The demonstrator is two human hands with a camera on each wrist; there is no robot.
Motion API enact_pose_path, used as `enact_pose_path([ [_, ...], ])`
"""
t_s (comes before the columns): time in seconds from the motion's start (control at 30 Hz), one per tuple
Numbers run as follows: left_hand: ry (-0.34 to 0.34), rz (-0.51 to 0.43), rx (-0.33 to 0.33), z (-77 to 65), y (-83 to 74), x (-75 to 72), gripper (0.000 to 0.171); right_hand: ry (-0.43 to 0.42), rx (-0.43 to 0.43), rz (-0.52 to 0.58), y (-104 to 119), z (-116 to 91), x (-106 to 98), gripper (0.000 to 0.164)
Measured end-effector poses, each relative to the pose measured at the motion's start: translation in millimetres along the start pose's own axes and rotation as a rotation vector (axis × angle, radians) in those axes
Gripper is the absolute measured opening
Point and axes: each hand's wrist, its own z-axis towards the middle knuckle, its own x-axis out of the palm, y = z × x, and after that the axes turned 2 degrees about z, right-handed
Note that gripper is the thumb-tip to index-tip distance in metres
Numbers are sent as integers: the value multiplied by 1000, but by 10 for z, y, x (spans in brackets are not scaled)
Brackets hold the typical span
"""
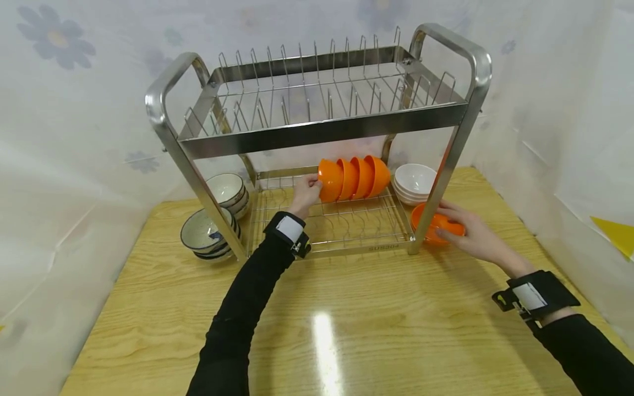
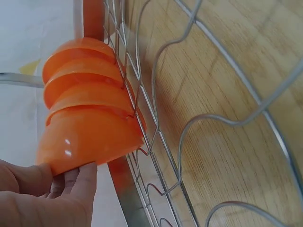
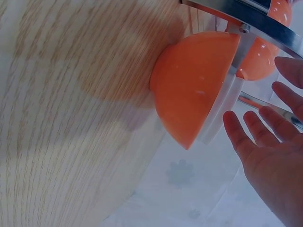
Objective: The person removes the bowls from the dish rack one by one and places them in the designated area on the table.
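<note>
Orange bowls (image 1: pixel 353 180) glossy, plastic-looking; rack (image 1: pixel 327 131) smooth, shiny metal; tabletop (image 1: pixel 386 319) wood-grained (glossy enough for glare); sleeve (image 1: pixel 231 324) matt cloth.

In the head view, a rack post (image 1: pixel 430 212) just beside the right hand (image 1: pixel 470 234) hides a strip of the lone orange bowl (image 1: pixel 442 222), which covers part of the lower edge of the white bowls (image 1: pixel 415 179) beyond that hand. Left of the left hand (image 1: pixel 306 193), another post (image 1: pixel 207 203) crosses the patterned bowls (image 1: pixel 198 234); how many are stacked is unclear. Lettering (image 1: pixel 383 247) between the hands is too small to read surely. Each wrist view cuts off its own hand.
</note>
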Motion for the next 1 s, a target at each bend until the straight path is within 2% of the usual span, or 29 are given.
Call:
enact_pose_path([
  [0.23, -45, -93, 21, -80, -49, -80, 34, -15, -9, 21, 5, -4, -23, 45],
  [0.47, -63, -84, 55, -190, -91, -161, 33, -50, -35, 14, -5, -34, -27, 44],
  [0.67, -71, -82, 120, -302, -100, -236, 32, -89, -47, 0, 7, -39, -9, 44],
  [0.9, -28, -85, 203, -506, -82, -306, 32, -151, -74, 53, 25, -48, 5, 45],
  [1.0, -14, -85, 240, -592, -74, -338, 32, -214, -78, 94, 45, -51, 3, 41],
])
